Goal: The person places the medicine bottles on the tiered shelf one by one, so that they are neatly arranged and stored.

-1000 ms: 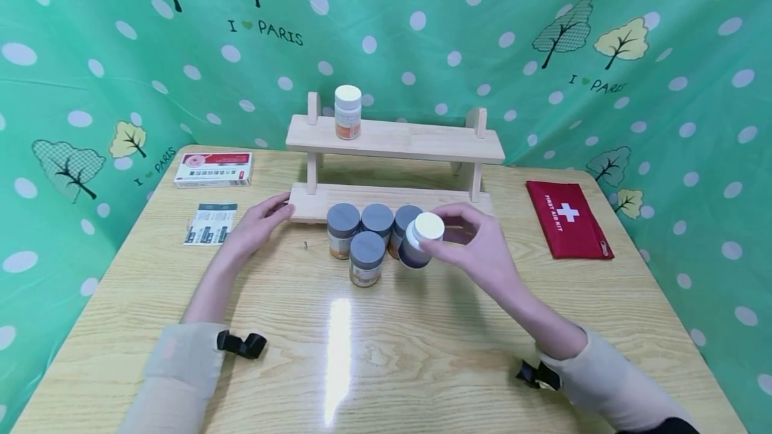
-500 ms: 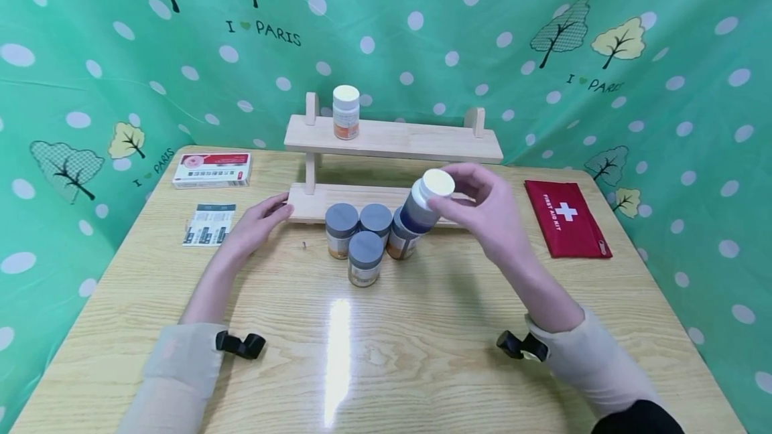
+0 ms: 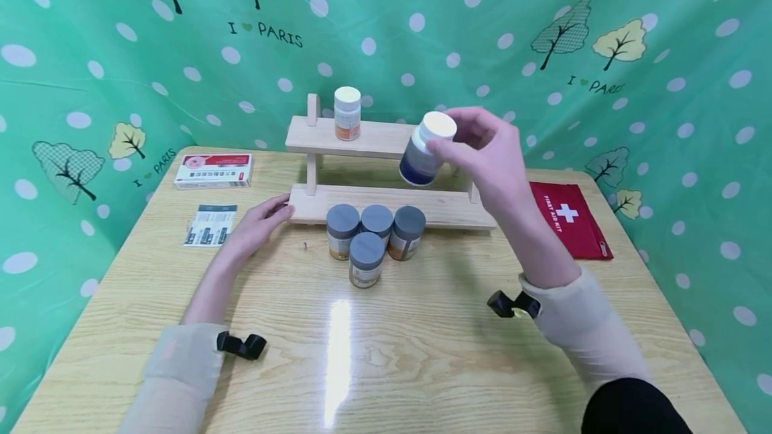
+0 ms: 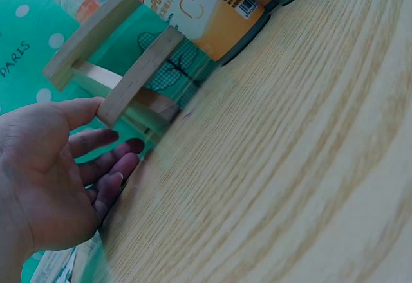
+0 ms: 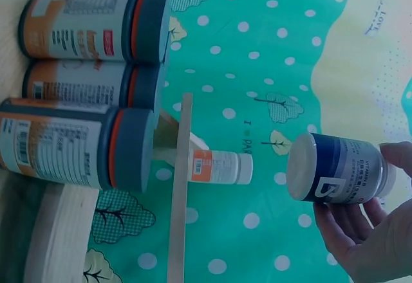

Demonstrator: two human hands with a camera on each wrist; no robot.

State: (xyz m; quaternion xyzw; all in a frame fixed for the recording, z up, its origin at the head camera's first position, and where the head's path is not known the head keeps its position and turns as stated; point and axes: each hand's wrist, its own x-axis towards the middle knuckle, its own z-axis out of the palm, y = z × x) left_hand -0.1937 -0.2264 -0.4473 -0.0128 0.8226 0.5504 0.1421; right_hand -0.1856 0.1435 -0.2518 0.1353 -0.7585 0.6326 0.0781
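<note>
My right hand (image 3: 485, 153) pinches a white-capped vitamin bottle (image 3: 424, 154) between thumb and fingers. It tilts in the air in front of the upper board of the wooden shelf (image 3: 446, 142); the right wrist view shows its dark blue band with a large B on the bottle (image 5: 335, 170). At the left end of the lower board (image 3: 313, 201), my left hand (image 3: 256, 225) rests with its thumb (image 4: 84, 111) against the board's end and its other fingers loosely bent. Several grey-lidded jars (image 3: 366, 256) stand in a cluster before the shelf.
Another white-capped bottle (image 3: 347, 114) with an orange label stands on the upper board's left part. To the left lie a red and white medicine box (image 3: 214, 171) and a blister pack (image 3: 210, 225). A red first aid pouch (image 3: 569, 223) lies at the right, partly behind my right forearm.
My right hand has lifted the vitamin bottle from beside the jars up to the height of the upper board. The left hand has stayed at the shelf's end.
</note>
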